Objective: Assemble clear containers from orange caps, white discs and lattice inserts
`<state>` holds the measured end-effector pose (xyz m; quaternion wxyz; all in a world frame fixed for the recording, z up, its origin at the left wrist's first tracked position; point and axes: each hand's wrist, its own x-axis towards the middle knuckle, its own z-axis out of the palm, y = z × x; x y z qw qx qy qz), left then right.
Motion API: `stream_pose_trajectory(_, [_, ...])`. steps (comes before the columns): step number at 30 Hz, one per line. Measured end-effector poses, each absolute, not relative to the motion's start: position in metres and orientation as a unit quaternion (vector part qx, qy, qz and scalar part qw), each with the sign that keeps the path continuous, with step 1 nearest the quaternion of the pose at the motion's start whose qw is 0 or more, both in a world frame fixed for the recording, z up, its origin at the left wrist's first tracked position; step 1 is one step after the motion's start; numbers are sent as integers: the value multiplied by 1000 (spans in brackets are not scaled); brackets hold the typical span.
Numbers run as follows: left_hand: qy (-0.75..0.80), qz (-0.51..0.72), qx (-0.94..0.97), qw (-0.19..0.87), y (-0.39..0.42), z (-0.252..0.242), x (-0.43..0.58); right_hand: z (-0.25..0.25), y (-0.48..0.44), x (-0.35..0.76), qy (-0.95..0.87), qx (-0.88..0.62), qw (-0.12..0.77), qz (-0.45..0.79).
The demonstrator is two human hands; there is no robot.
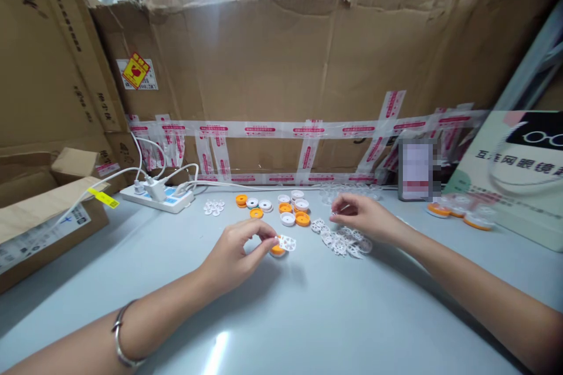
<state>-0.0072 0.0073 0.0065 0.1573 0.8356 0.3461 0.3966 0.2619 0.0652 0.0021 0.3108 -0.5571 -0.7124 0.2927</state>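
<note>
My left hand is closed in a pinch on a white perforated disc, held tilted by its edge. Just under and behind that disc is an orange round part, partly covered by the fingers and the disc. My right hand hovers by a loose pile of white perforated discs, its thumb and fingers drawn together. Something small and whitish shows at those fingertips, too small to name. Beyond both hands, several orange and white round parts stand in a cluster, some stacked.
More orange and white rounds and small white pieces lie left of centre. A power strip with cables is at the back left, beside an open carton. Clear pieces, a phone and a printed bag stand back right.
</note>
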Motion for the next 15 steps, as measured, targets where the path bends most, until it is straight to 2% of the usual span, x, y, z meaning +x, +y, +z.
stream_pose_trajectory(7, [319, 385, 855, 141, 3, 4, -5, 18, 20, 219, -678, -416, 372, 479])
stream_pose_trajectory(11, [299, 362, 879, 86, 5, 4, -6, 13, 6, 205, -681, -388, 374, 497])
stream_pose_trajectory(15, [272, 333, 903, -20, 9, 8, -8, 7, 3, 204, -684, -419, 384, 458])
